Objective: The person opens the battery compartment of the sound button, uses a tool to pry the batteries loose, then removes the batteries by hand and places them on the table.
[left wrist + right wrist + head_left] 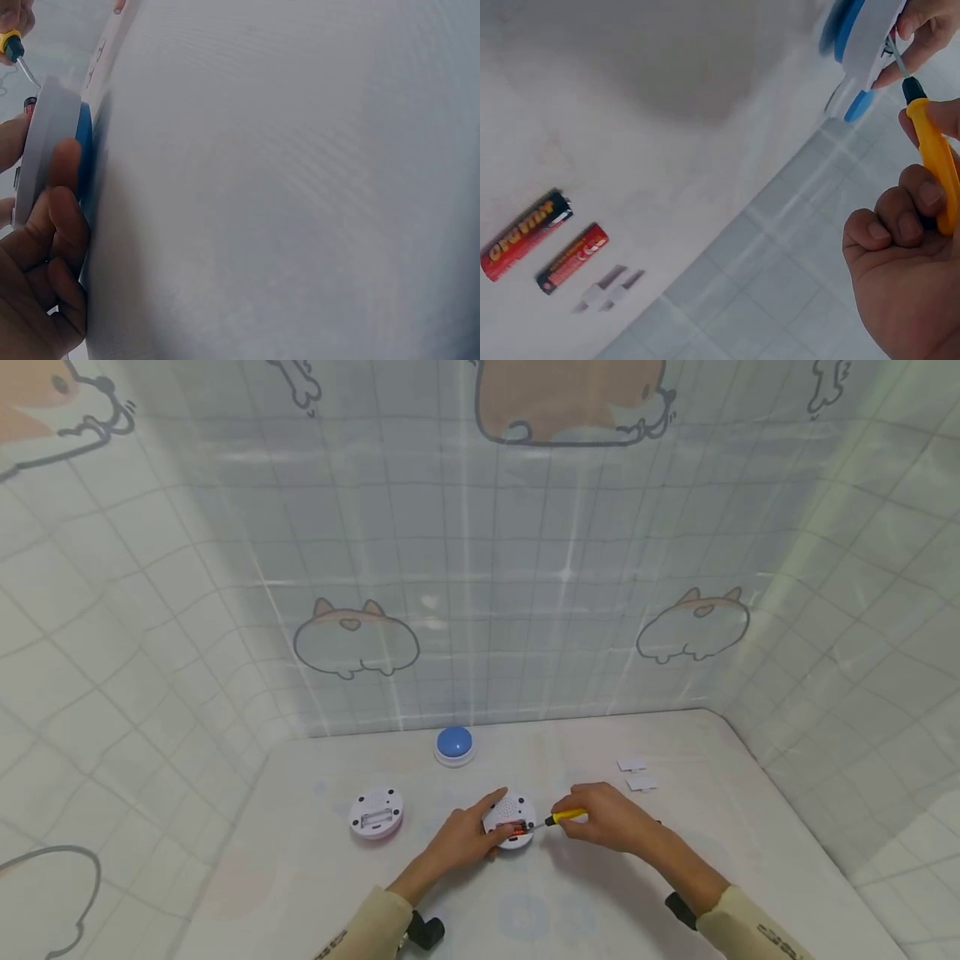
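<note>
My left hand (463, 839) grips a round white push-button device (510, 802), its underside with the battery compartment facing up. The blue dome (85, 142) is below, against the table, in the left wrist view. Red batteries (513, 829) lie in the compartment, with the left thumb over them. My right hand (609, 818) holds a screwdriver (567, 816) by its yellow handle. The metal tip meets the compartment's right end beside a battery; the exact contact is too small to tell. In the right wrist view, the screwdriver's shaft (898, 56) points into the compartment.
A second device (377, 812), pink below, lies upside down at left with its compartment uncovered. A blue-domed button (454, 743) stands upright behind. Two white covers (642, 783) lie at right. Near them are two loose batteries (526, 234), seen in the right wrist view.
</note>
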Motion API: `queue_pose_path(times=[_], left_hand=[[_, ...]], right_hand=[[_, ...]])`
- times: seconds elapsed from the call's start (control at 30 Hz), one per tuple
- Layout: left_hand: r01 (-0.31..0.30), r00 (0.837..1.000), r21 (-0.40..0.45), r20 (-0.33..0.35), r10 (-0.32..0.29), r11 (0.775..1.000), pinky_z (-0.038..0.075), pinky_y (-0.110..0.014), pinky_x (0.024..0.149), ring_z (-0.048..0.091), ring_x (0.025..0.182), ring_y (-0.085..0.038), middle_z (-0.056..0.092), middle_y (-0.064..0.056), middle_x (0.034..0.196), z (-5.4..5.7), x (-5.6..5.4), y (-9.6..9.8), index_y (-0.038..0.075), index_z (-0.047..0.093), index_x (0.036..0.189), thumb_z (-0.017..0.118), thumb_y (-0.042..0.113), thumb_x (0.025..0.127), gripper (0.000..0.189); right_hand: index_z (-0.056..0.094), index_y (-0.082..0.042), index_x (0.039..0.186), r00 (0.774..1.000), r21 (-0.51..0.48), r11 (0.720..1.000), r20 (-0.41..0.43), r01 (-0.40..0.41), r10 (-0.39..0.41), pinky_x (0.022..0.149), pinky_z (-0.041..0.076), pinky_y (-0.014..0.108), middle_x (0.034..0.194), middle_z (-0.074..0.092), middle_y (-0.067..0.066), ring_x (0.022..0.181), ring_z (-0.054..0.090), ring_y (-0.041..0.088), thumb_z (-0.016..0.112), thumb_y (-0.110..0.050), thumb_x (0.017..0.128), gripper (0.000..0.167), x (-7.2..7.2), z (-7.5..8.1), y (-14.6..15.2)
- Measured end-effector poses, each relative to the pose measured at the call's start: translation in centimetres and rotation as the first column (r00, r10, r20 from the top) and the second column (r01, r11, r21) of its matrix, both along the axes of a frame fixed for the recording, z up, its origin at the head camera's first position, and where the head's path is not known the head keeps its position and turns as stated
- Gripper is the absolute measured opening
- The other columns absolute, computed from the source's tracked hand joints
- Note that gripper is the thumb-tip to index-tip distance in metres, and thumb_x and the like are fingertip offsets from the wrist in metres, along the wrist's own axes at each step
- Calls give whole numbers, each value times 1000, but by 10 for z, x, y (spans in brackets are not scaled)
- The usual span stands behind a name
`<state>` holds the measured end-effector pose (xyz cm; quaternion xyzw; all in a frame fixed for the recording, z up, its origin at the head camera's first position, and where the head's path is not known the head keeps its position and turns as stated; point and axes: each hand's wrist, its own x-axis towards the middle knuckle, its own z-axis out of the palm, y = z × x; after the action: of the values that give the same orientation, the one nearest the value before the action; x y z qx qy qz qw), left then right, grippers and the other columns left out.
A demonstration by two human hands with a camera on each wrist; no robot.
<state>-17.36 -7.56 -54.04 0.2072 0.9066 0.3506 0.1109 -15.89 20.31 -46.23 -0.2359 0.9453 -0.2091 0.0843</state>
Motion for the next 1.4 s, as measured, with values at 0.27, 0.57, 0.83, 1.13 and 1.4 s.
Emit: queue_pose_path(times=[0.27,0.57,0.83,1.13,1.4], left_hand=[[12,1000,-4,-5,-12,1000,43,-29,63,55,53,-6,60,14,56,1,-1,-1,26,40,155,66,58,91,76],[13,1000,14,3,-13,1000,44,-28,63,56,51,-5,60,14,55,2,-2,-1,26,39,156,66,56,92,75],[9,1000,27,13,-10,1000,44,-28,65,55,52,-5,62,12,55,2,-2,-2,25,39,156,65,56,93,75],[7,1000,32,22,-8,999,46,-30,69,56,53,-5,62,11,56,2,0,-2,26,39,156,66,55,92,75],[-2,1000,20,24,1,1000,44,-29,67,55,54,-6,62,10,56,2,1,-2,27,38,156,65,58,91,78]], right_hand=[[80,-24,106,994,136,990,-101,-39,53,72,49,25,84,61,-16,74,49,3,76,-30,89,19,8,13,-13],[79,-24,99,921,249,958,-322,-141,220,71,50,26,79,62,-11,68,49,4,80,-29,85,16,10,15,-21],[79,-22,103,974,146,984,-188,-100,127,70,49,25,83,64,-13,72,53,5,77,-27,88,16,6,11,-16],[79,-22,108,999,-49,999,32,15,-13,84,53,33,101,72,-15,93,61,8,74,-26,91,18,-2,-2,-2],[79,-23,109,992,-152,987,118,55,-37,86,53,36,106,74,-10,97,62,12,72,-26,92,18,-4,-9,4]])
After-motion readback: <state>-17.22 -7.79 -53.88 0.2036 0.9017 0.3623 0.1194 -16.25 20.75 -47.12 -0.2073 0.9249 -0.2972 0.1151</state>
